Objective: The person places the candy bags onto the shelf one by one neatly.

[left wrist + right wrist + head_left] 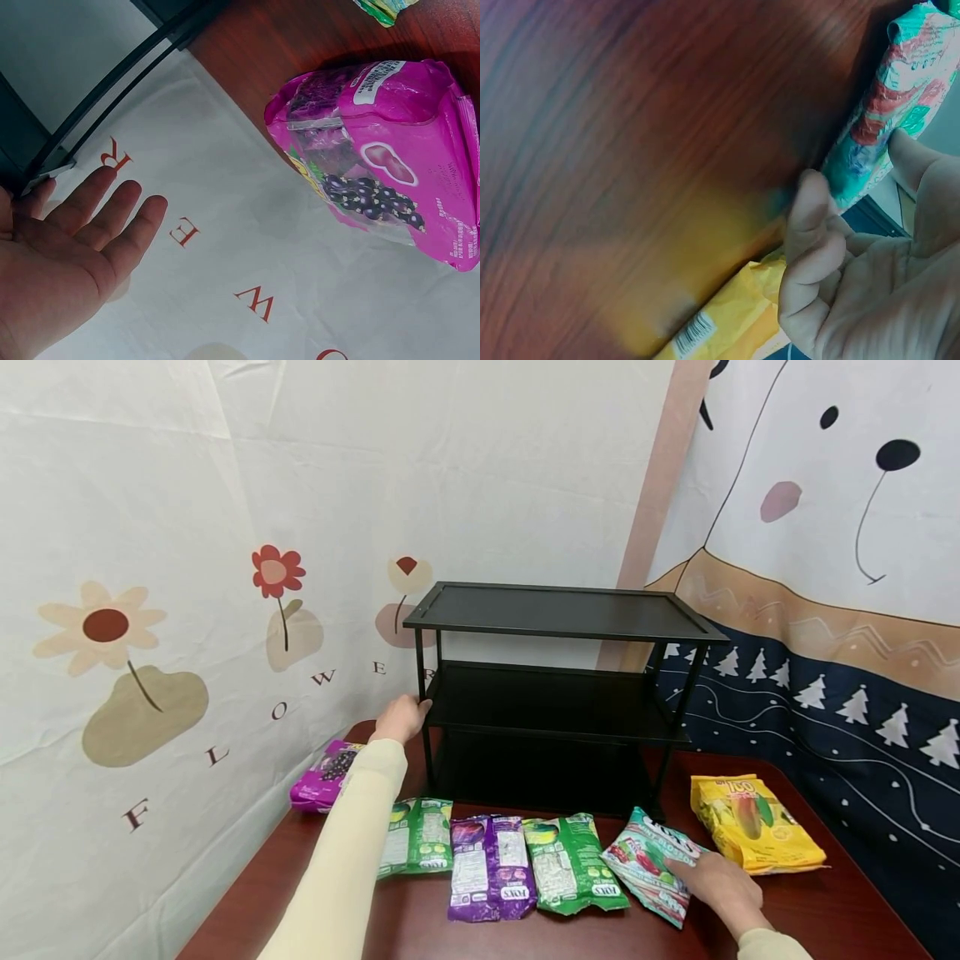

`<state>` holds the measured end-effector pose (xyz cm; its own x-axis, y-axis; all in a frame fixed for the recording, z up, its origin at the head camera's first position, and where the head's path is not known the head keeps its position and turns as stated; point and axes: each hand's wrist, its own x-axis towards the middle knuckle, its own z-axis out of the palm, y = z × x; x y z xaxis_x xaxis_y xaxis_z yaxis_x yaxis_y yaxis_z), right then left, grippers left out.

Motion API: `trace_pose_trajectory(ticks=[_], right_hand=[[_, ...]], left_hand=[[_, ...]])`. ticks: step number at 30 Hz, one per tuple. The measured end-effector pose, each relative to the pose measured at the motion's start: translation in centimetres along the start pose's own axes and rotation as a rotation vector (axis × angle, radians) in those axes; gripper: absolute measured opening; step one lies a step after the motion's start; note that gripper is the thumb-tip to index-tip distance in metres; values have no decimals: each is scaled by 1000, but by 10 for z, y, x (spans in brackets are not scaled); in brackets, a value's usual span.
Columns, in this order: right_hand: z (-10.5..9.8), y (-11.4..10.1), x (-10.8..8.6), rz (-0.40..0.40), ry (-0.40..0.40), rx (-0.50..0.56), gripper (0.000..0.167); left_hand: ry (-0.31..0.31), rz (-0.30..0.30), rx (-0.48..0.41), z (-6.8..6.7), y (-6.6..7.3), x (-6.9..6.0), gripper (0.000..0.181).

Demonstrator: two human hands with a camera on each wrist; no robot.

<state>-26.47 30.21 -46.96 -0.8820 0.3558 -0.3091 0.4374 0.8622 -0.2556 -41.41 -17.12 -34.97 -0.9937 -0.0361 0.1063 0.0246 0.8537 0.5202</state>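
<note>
A black three-tier rack (pixel 555 610) stands on the table. My left hand (pixel 401 718) holds its left side at the middle tier, thumb and index finger at the frame. The other fingers (pixel 139 232) stretch out loosely in the left wrist view. My right hand (pixel 716 885) pinches the teal candy bag (pixel 648 860), which lies tilted at the rack's front right corner. In the right wrist view the thumb (pixel 915 161) presses the bag's face, with the index finger at its edge. Left of it lie a green candy bag (pixel 570 864) and a purple candy bag (pixel 491 868).
Another green bag (pixel 420 837) lies partly behind my left sleeve. A magenta bag (pixel 318 781) with dark berries sits at the table's left edge. At the right lies a yellow bag (pixel 753 827). Printed cloth (pixel 315 460) hangs behind the reddish-brown table (pixel 247 897).
</note>
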Motion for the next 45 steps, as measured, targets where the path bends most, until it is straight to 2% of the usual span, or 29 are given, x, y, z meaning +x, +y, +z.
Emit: trace_pose_trajectory(ticks=[3,8,12,16,23,28,30,36,45], right_hand=[[1,0,-1,4,13,80,73],[-1,4,-2,-78,17,209,47],[-3,6,-1,-137,37,236,39],[-4,7,-3,-164,55,268,32],[-9,6,-4,-168,98,297,33],[-19,5,-4,-212,138,311,51],[-23,3,-5,-242,171,316,52],[-32,-4,-12,-302,282,342,42],[-36,-14,-19,-307,397,348,32]], left_hand=[[4,-5,2,1,0,0,47],[0,-5,4,0,0,1,48],[-1,-3,3,0,-1,1,48],[0,-2,-2,0,0,0,47],[-1,-13,-9,-1,2,-2,46],[-6,-13,-7,-1,1,-2,47],[-5,-9,-8,-1,1,-2,47],[-4,-4,2,-1,-1,-2,47],[2,-10,0,-2,0,-3,46]])
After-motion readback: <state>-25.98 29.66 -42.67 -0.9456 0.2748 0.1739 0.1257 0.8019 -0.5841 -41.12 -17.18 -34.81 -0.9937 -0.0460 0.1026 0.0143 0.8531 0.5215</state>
